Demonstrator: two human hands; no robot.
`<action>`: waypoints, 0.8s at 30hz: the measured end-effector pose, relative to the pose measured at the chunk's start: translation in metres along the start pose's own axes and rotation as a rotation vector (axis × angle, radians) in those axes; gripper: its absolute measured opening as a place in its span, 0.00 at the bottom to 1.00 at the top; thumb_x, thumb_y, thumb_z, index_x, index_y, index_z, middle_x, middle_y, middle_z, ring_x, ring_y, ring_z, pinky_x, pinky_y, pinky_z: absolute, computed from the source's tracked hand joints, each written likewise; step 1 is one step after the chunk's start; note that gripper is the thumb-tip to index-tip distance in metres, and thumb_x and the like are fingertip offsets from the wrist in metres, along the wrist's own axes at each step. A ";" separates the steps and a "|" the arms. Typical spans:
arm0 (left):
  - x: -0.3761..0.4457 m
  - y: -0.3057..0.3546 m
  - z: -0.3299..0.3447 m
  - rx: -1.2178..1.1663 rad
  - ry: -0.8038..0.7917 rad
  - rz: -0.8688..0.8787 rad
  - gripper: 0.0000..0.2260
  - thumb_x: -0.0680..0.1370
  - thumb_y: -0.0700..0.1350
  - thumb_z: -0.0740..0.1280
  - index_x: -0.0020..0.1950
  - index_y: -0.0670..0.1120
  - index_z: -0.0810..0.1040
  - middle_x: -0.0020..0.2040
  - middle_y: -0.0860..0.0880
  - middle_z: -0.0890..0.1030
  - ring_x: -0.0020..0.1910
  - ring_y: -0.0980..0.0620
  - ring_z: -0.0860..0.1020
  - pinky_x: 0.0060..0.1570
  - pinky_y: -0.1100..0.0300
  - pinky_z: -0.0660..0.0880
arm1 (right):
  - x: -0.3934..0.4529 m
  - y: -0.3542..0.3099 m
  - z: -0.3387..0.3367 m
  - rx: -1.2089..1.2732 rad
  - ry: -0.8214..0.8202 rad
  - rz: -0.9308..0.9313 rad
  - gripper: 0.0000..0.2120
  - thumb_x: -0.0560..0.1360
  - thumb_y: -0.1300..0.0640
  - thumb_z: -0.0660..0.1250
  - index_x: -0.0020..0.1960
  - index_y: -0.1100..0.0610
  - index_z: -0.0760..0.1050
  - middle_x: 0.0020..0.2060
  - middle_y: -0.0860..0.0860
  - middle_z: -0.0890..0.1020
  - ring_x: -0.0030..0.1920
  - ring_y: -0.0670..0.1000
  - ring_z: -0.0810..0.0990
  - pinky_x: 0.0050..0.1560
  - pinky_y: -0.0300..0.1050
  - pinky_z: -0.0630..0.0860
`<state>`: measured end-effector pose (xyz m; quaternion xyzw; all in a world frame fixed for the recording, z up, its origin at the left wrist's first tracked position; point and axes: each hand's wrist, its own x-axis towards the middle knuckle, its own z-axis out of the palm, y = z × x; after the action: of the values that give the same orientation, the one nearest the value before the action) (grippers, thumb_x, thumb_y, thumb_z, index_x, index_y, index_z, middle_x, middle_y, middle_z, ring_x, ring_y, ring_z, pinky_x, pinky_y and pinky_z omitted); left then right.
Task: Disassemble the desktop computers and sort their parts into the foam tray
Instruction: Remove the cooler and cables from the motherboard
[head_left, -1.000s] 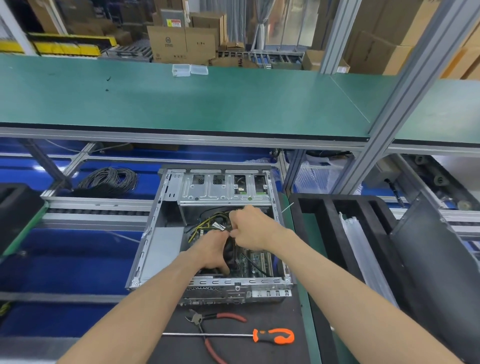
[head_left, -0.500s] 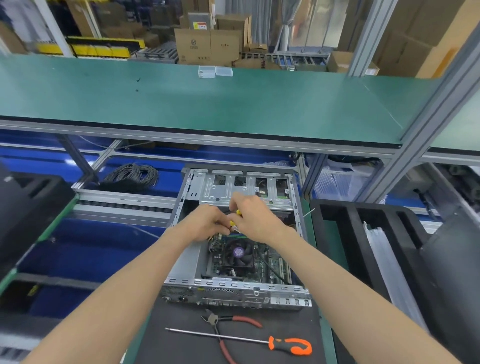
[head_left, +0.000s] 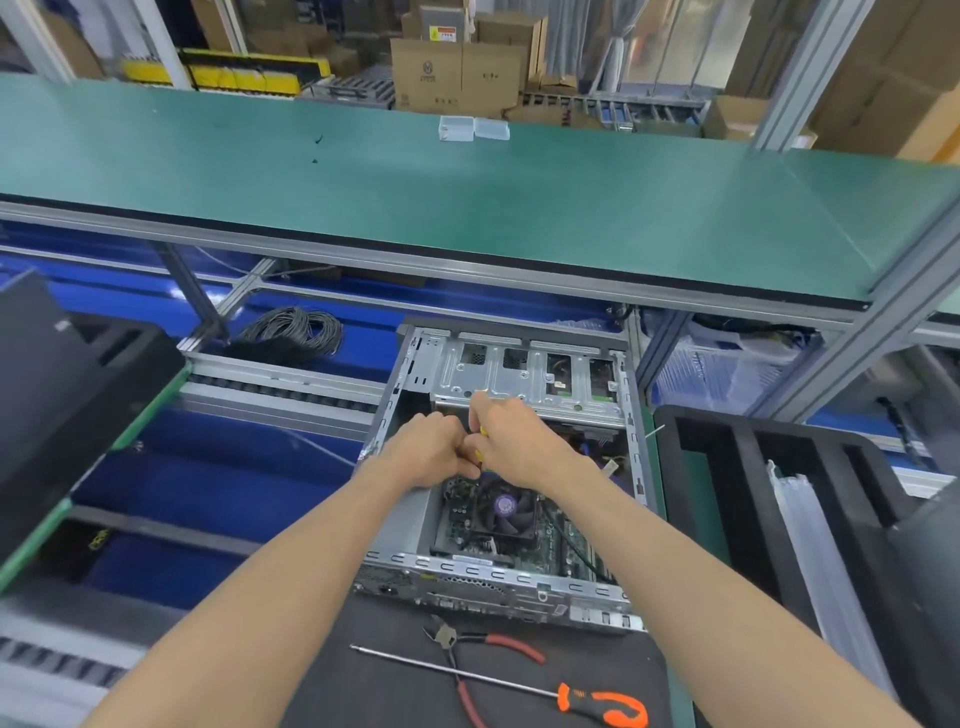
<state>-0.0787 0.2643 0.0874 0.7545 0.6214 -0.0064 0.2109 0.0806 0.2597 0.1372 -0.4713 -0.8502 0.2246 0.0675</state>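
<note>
An open desktop computer case (head_left: 524, 569) lies on the black mat, its motherboard and CPU cooler fan (head_left: 506, 506) exposed. Both hands meet over the case's middle, just in front of the metal drive cage (head_left: 524, 374). My left hand (head_left: 434, 452) and my right hand (head_left: 511, 441) have curled fingers and together pinch a bundle of yellow wires (head_left: 482, 432), of which only small bits show between the fingers. A black foam tray (head_left: 737, 457) with long slots stands right of the case.
Red-handled cutters (head_left: 483, 644) and a long screwdriver with an orange handle (head_left: 602, 701) lie on the mat near me. A coil of grey cable (head_left: 293, 332) sits on the blue belt at the back left. Another black tray (head_left: 67, 395) is at the left.
Both hands have risen out of the case's interior and moved toward the drive cage, staying together on the wires. The cooler fan, hidden by my left hand before, now shows.
</note>
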 end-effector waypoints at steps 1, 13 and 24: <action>0.000 0.000 0.001 0.016 0.005 -0.003 0.21 0.71 0.56 0.76 0.24 0.57 0.69 0.28 0.59 0.72 0.37 0.47 0.76 0.39 0.57 0.67 | 0.000 0.000 0.001 0.004 -0.004 0.000 0.06 0.77 0.57 0.63 0.50 0.58 0.68 0.38 0.53 0.75 0.42 0.59 0.75 0.42 0.57 0.75; -0.001 0.003 0.004 0.057 0.034 -0.031 0.15 0.71 0.58 0.74 0.36 0.54 0.71 0.44 0.48 0.83 0.47 0.43 0.81 0.41 0.55 0.72 | 0.005 -0.003 0.007 -0.061 -0.018 0.005 0.06 0.79 0.59 0.63 0.52 0.60 0.68 0.43 0.58 0.79 0.43 0.61 0.77 0.45 0.59 0.76; -0.004 -0.002 -0.003 -0.040 0.010 -0.077 0.14 0.69 0.55 0.77 0.30 0.57 0.73 0.33 0.55 0.77 0.37 0.50 0.78 0.36 0.57 0.69 | 0.012 -0.004 0.013 -0.246 0.011 -0.023 0.14 0.81 0.49 0.62 0.56 0.61 0.68 0.33 0.50 0.62 0.37 0.58 0.68 0.36 0.50 0.65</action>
<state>-0.0824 0.2618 0.0901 0.7256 0.6512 0.0016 0.2223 0.0669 0.2633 0.1267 -0.4676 -0.8762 0.1152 0.0165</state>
